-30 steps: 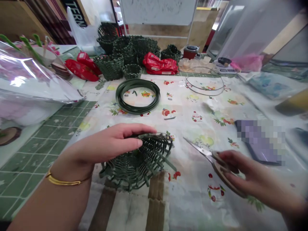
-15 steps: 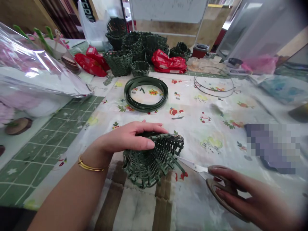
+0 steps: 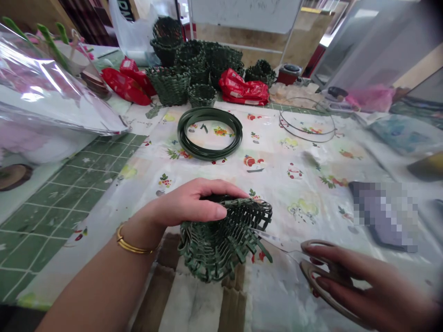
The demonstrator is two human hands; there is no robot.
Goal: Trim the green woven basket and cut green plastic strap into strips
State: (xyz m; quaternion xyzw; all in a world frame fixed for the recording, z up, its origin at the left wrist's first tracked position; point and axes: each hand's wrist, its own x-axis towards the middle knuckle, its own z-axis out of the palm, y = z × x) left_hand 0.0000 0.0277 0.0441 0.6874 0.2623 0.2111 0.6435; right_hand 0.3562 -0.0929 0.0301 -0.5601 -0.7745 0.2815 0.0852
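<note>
From my end of the feed I see the left hand (image 3: 194, 203) closed over the rim of the green basket (image 3: 214, 251), thumb on the near side and fingers along the far side; the basket tilts so that its woven inside faces me, above the near part of the printed cloth (image 3: 273, 180), though I cannot tell whether it rests there; a bangle (image 3: 129, 247) circles the left wrist; the right hand (image 3: 363, 274) grips the scissors (image 3: 306, 273) by their loops, which stand apart; the blades point left to the basket's right edge, by a loose strip end (image 3: 266, 253), and I cannot tell whether they touch it; beyond the left hand a coil (image 3: 182, 133) of green strip lies flat on the cloth, with wire rings (image 3: 311, 140) well to its right; at the back of the surface (image 3: 69, 198) I see more baskets (image 3: 169, 85), some stacked, with a red packet (image 3: 244, 87) in front of them.
</note>
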